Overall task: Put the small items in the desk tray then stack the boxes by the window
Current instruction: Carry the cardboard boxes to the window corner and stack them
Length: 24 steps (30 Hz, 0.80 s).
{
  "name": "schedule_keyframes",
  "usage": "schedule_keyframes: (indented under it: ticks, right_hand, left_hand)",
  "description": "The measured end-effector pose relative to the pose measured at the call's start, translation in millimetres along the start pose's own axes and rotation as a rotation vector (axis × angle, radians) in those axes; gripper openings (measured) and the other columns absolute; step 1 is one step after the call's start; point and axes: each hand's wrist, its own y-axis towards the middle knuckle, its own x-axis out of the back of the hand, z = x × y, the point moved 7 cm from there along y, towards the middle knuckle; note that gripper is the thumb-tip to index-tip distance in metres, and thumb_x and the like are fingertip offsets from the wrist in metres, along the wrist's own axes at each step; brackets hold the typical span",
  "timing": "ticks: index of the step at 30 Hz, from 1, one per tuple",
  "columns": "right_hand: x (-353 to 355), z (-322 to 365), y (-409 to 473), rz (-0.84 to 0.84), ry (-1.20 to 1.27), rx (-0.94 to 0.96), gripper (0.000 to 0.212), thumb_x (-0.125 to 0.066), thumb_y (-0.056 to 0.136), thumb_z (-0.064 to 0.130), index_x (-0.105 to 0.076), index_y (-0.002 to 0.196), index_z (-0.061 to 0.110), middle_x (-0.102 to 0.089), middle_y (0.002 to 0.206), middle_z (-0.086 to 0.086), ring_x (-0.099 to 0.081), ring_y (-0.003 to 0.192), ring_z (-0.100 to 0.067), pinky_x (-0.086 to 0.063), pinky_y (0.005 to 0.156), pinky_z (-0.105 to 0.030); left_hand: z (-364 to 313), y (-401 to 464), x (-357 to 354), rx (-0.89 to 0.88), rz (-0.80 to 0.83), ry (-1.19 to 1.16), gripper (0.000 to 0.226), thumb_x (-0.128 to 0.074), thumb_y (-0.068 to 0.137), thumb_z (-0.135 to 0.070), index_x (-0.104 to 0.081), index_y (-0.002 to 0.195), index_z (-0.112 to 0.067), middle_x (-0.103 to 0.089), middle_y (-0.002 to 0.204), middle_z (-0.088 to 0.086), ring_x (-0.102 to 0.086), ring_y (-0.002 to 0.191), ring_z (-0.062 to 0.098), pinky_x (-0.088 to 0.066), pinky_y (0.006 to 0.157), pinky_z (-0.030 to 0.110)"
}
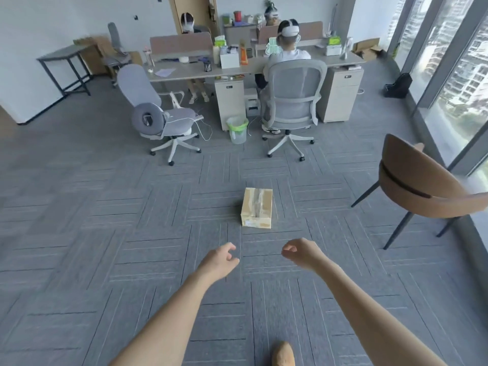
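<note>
A small taped cardboard box (257, 208) lies on the grey carpet in the middle of the view. Both my arms reach forward toward it. My left hand (221, 261) hovers just short of the box on its near left, fingers loosely curled and holding nothing. My right hand (299, 252) hangs at the near right of the box, fingers curled downward, also empty. Neither hand touches the box. The window (459, 83) runs along the right side. More cardboard boxes (367, 48) sit in the far corner by the window.
A brown shell chair (422, 186) stands at the right near the glass. Ahead are a long desk (253, 66) with clutter, two grey office chairs (293, 101), seated persons and a bin (237, 129). My shoe tip (283, 353) shows at the bottom edge.
</note>
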Motion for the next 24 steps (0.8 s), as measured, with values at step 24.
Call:
schedule_keyframes:
  ticks: [24]
  right_hand:
    - [13.9, 146.9, 455.8, 0.099, -0.032, -0.432, 0.028, -0.057, 0.095, 0.027, -0.072, 0.114, 0.014, -0.073, 0.117, -0.005, -0.065, 0.108, -0.023, -0.05, 0.091, -0.03]
  left_hand:
    - [86.2, 477.3, 249.0, -0.073, 0.334, 0.276, 0.052, -0.059, 0.094, -0.04, -0.048, 0.142, -0.023, -0.061, 0.13, 0.005, -0.06, 0.116, 0.024, -0.048, 0.095, 0.034]
